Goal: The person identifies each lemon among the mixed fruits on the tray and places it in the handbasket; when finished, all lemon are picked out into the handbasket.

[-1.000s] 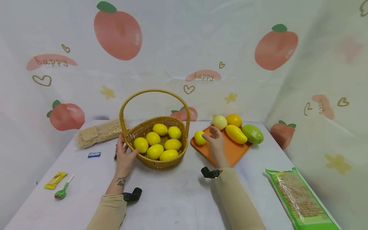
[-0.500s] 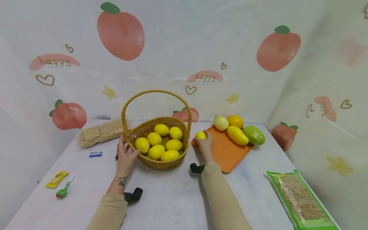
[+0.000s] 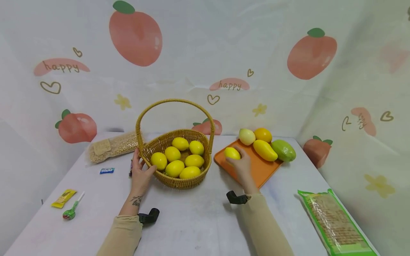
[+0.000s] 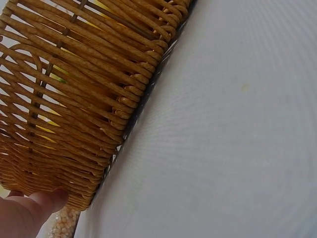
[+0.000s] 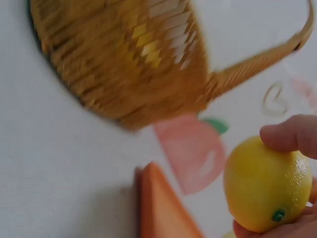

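Note:
A wicker basket (image 3: 184,183) with a tall arched handle stands left of the middle, with several yellow lemons (image 3: 174,169) in it. My left hand (image 3: 140,177) holds its left side, thumb at the near rim and fingers along the outer wall. In the left wrist view, the thumb (image 4: 52,198) lies against the wickerwork. My right hand (image 3: 242,165) grips another lemon (image 3: 232,153) over the orange tray (image 3: 261,172). The right wrist view shows this lemon (image 5: 262,183) between thumb and fingers, its green tip visible; part of the hand is outside that view.
A yellow mango (image 3: 265,150), green papaya-like fruit (image 3: 283,150), pale round fruit (image 3: 247,137) and orange fruit (image 3: 263,135) sit at the tray's far side. Around lie a bag of beans (image 3: 112,147), blue packet (image 3: 107,170), yellow packet (image 3: 64,198), lollipop (image 3: 69,213) and green-edged package (image 3: 334,220).
My right hand has closed its fingers round the lemon at the tray's left corner and shifted it right. My left hand has stayed at the basket.

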Demonstrator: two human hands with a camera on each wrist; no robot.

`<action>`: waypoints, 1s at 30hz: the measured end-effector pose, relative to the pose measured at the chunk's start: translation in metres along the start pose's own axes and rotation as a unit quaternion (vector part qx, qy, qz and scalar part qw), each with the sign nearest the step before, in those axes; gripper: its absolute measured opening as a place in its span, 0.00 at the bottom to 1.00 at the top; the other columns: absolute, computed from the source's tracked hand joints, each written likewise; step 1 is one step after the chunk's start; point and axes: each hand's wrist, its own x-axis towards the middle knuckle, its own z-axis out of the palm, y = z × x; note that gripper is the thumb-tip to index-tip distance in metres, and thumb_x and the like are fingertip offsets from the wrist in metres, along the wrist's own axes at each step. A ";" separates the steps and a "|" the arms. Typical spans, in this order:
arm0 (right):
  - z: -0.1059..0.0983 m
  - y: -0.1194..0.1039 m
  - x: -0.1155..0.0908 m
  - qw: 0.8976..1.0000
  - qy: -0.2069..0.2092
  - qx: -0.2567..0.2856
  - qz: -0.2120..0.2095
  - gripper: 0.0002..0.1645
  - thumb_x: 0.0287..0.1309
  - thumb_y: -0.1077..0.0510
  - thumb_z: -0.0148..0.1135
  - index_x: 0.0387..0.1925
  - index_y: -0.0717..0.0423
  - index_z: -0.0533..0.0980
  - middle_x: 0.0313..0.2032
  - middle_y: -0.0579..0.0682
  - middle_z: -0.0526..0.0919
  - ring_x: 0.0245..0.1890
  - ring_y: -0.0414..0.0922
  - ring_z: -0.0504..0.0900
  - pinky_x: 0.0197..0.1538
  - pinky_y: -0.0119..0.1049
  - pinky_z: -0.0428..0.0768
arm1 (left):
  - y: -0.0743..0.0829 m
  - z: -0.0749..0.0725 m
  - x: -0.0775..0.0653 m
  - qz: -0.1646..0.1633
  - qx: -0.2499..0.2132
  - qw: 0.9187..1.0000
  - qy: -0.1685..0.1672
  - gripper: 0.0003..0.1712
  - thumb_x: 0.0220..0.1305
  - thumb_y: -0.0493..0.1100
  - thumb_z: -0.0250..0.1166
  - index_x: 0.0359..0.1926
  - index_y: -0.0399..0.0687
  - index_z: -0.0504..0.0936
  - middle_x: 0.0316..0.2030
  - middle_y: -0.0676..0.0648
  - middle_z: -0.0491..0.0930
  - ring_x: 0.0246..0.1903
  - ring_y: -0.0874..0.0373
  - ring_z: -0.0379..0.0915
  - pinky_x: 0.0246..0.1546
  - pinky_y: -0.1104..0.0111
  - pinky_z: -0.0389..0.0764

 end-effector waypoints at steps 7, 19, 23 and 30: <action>-0.009 -0.028 -0.034 0.990 -0.133 0.040 -0.013 0.38 0.42 0.71 0.65 0.59 0.60 0.68 0.58 0.55 0.71 0.51 0.50 0.69 0.52 0.38 0.73 | -0.001 0.000 0.000 -0.001 0.003 1.000 0.000 0.52 0.54 0.27 0.56 0.73 0.54 0.37 0.70 0.41 0.43 0.65 0.38 0.48 0.61 0.47 0.59; 0.063 -0.080 -0.026 0.951 -0.298 0.037 -0.070 0.37 0.43 0.70 0.66 0.59 0.56 0.69 0.58 0.53 0.72 0.49 0.48 0.72 0.51 0.38 0.75 | -0.002 0.003 -0.001 -0.004 -0.001 1.000 -0.004 0.52 0.54 0.27 0.56 0.73 0.52 0.37 0.70 0.41 0.42 0.65 0.38 0.48 0.61 0.48 0.58; 0.095 -0.098 -0.008 0.941 -0.321 0.045 -0.090 0.37 0.46 0.70 0.64 0.61 0.56 0.68 0.59 0.53 0.71 0.50 0.48 0.73 0.52 0.38 0.75 | -0.001 0.002 0.000 0.002 -0.001 1.000 -0.003 0.52 0.54 0.27 0.57 0.73 0.51 0.37 0.70 0.40 0.42 0.65 0.37 0.48 0.62 0.46 0.57; 0.123 -0.099 0.023 0.943 -0.326 0.030 -0.057 0.36 0.48 0.69 0.63 0.61 0.54 0.67 0.58 0.54 0.71 0.47 0.47 0.74 0.48 0.34 0.76 | 0.001 -0.001 0.000 -0.011 0.018 1.000 -0.002 0.52 0.55 0.28 0.57 0.73 0.54 0.37 0.70 0.40 0.42 0.65 0.39 0.49 0.59 0.52 0.63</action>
